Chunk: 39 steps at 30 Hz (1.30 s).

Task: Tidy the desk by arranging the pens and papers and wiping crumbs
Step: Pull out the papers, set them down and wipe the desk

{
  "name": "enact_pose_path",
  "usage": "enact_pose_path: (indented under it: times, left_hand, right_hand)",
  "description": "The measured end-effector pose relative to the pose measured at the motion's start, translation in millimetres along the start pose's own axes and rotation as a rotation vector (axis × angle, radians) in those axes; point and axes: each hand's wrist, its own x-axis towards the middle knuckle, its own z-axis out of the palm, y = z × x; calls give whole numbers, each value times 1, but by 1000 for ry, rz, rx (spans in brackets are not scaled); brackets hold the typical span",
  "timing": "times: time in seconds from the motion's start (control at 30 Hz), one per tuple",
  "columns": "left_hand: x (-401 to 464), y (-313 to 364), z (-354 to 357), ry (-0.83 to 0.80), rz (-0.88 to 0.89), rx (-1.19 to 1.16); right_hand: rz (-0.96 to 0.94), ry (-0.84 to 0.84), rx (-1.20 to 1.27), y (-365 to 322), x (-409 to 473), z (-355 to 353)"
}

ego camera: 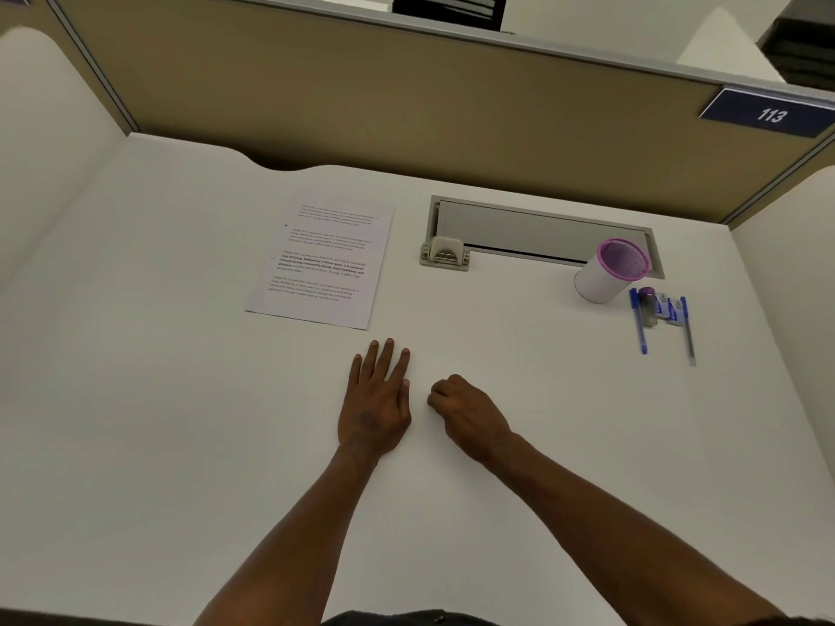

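Observation:
A printed sheet of paper point(321, 264) lies flat on the white desk point(180, 399), left of centre and tilted a little. My left hand point(376, 402) rests flat on the desk just below the sheet, fingers straight. Beside it, my right hand point(467, 411) sits on the desk with its fingers curled under; nothing shows in it. At the far right two blue pens point(638, 320) point(687, 329) lie side by side with a small purple-capped tube point(649, 307) and small white packets point(669, 308) between them. No crumbs are visible.
A white pen cup with a pink rim point(607, 273) stands at the right, above the pens. Behind it a grey cable tray point(537, 230) with a latch point(445, 253) is set into the desk. Tan partition walls point(406, 106) enclose the desk on three sides.

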Motion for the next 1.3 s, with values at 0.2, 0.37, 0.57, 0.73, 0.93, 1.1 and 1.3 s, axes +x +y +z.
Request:
enact_pose_path:
  times: [0.2, 0.37, 0.57, 0.73, 0.93, 1.1, 1.3]
  left_hand:
    - [1, 0, -1, -17, -5, 7]
    - [-1, 1, -2, -13, 3, 4]
    - [-1, 2, -4, -14, 2, 13]
    - [-1, 4, -4, 0, -2, 25]
    - [0, 2, -1, 1, -7, 30]
    - [1, 3, 1, 15, -7, 30]
    - [1, 4, -1, -1, -22, 19]
  right_hand:
    - [112, -48, -7, -10, 3, 2]
    - [328, -47, 172, -21, 14, -4]
    - [1109, 239, 1527, 4, 11, -22]
    - [1162, 520, 2135, 45, 2, -62]
    - [960, 740, 2229, 134, 7, -128]
    - [934, 856, 1804, 213, 19, -182]
    - [1094, 725, 1099, 283, 28, -189]
